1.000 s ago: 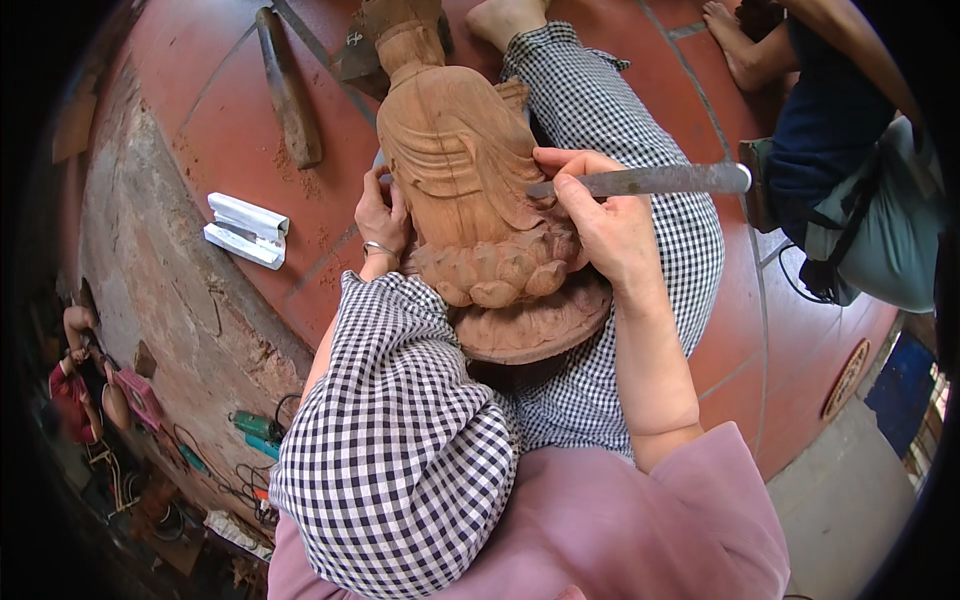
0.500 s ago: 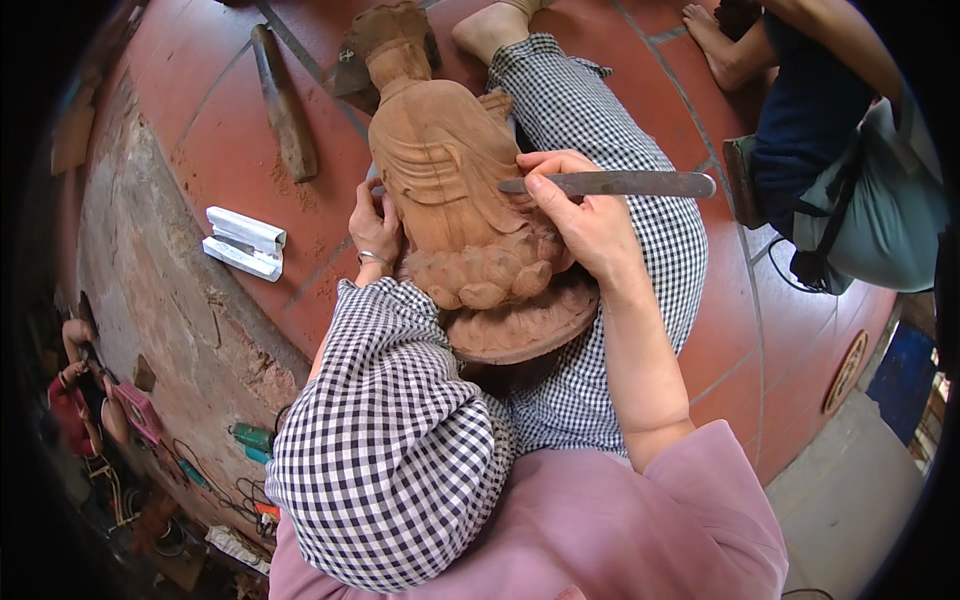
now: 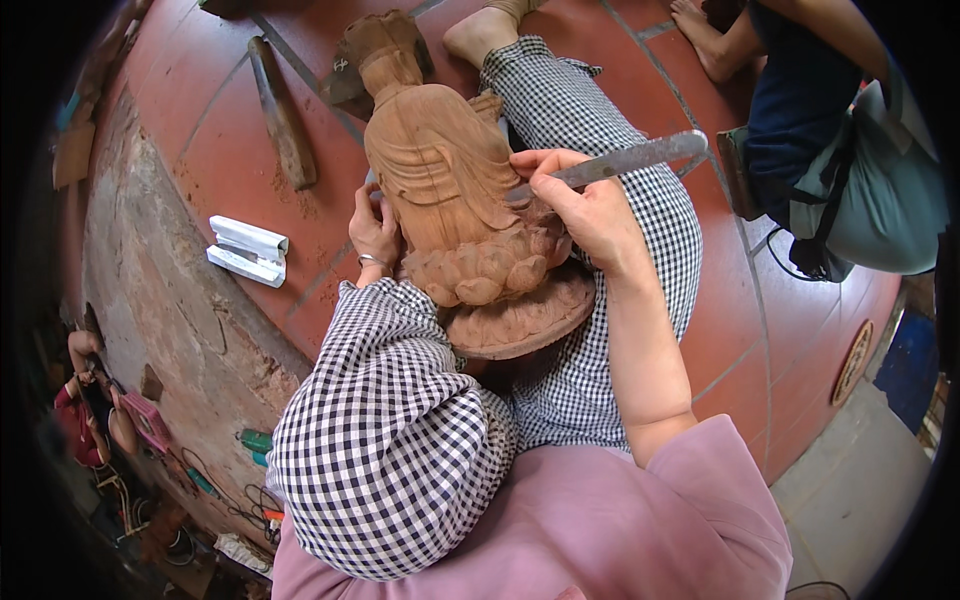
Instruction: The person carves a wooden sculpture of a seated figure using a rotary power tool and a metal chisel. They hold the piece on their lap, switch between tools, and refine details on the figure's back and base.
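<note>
A carved wooden statue (image 3: 435,160) of a robed figure on a petalled base leans between my checkered trouser legs. My right hand (image 3: 590,205) pinches a flat grey metal carving blade (image 3: 640,158); its tip meets the statue's right side, near the lower robe folds. Along the statue's left edge, my left hand (image 3: 375,232) is closed around the side, steadying it, with some fingertips hidden behind the wood. The statue's round bottom (image 3: 525,318) rests toward my lap.
On the red tiles at left lie a wooden mallet-like stick (image 3: 282,115) and a folded white paper (image 3: 247,250) with a slim dark piece on it. Another person (image 3: 850,170) sits at the right. Green power tools (image 3: 255,441) and cords lie at lower left.
The blade's outer end has swung upward and its shaft now slants more. My right hand has turned slightly with it. My left hand keeps its place on the statue.
</note>
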### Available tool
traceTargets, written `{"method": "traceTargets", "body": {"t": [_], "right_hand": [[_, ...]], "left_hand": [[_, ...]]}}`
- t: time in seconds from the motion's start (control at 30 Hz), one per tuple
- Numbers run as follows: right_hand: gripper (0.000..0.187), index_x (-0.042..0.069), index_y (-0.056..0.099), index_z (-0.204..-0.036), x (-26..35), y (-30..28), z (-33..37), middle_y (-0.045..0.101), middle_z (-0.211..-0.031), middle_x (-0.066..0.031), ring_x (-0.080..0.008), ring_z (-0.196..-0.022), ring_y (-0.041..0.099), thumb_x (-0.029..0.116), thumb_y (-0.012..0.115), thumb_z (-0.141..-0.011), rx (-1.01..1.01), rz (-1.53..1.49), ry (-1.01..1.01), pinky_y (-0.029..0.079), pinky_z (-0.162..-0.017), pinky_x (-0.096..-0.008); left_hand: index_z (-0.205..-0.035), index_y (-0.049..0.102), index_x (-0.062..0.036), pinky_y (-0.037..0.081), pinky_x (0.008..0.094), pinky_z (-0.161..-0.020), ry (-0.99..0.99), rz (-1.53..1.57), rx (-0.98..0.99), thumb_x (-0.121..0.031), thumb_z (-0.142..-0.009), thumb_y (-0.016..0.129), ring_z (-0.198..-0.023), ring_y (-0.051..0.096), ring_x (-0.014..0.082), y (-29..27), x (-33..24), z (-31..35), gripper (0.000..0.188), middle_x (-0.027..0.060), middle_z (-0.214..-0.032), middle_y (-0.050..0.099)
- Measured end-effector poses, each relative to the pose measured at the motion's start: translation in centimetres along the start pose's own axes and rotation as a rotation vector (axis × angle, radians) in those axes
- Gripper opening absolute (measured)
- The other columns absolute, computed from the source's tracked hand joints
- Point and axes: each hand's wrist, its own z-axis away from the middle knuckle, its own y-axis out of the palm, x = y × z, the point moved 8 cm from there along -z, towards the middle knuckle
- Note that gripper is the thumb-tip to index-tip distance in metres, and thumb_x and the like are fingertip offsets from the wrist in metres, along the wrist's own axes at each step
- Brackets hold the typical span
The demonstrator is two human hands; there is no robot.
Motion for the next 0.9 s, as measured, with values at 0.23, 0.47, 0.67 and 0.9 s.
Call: {"method": "traceTargets", "body": {"t": [0.23, 0.47, 0.67, 0.9], "right_hand": [[0.016, -0.001, 0.065, -0.084, -1.2, -1.1, -0.4, 0.064, -0.127, -0.0169, -0.0242, -0.113, 0.063, 0.012, 0.064, -0.093, 0.026, -0.099, 0.039, 0.049, -0.1, -0.0385], [0.017, -0.001, 0.07, -0.096, -1.4, -1.2, -0.1, 0.066, -0.126, -0.0169, -0.0233, -0.111, 0.065, 0.016, 0.069, -0.094, 0.042, -0.14, 0.111, 0.05, -0.099, -0.0359], [0.017, -0.001, 0.07, -0.096, -0.7, -0.4, 0.1, 0.069, -0.122, -0.014, -0.0166, -0.096, 0.068, 0.015, 0.068, -0.094, 0.01, 0.019, 0.021, 0.054, -0.087, -0.0285], [0.016, -0.001, 0.071, -0.097, -0.4, -0.3, 0.0, 0.072, -0.116, -0.0112, -0.0134, -0.092, 0.065, 0.015, 0.068, -0.094, 0.013, 0.058, -0.012, 0.052, -0.086, -0.0286]], "left_hand": [[-0.118, 0.061, -0.0086, 0.052, 0.0402, -0.062, 0.01, 0.008, -0.026, -0.015, -0.094, 0.062, -0.065, 0.066, 0.0296, 0.1, 0.4, 0.0, 0.024, 0.0127, -0.073, 0.065], [-0.117, 0.062, -0.0086, 0.052, 0.04, -0.062, 0.02, -0.017, -0.03, -0.016, -0.095, 0.061, -0.065, 0.067, 0.0289, -0.2, 0.0, 0.1, 0.023, 0.0125, -0.073, 0.066], [-0.117, 0.062, -0.0083, 0.052, 0.0395, -0.062, -0.015, 0.028, -0.025, -0.016, -0.095, 0.062, -0.064, 0.067, 0.0278, -0.3, -0.4, 0.1, 0.023, 0.0128, -0.072, 0.067], [-0.116, 0.062, -0.0082, 0.052, 0.0389, -0.062, -0.01, 0.04, -0.018, -0.015, -0.095, 0.062, -0.064, 0.067, 0.0281, -0.3, -0.6, 0.0, 0.022, 0.013, -0.072, 0.067]]}}
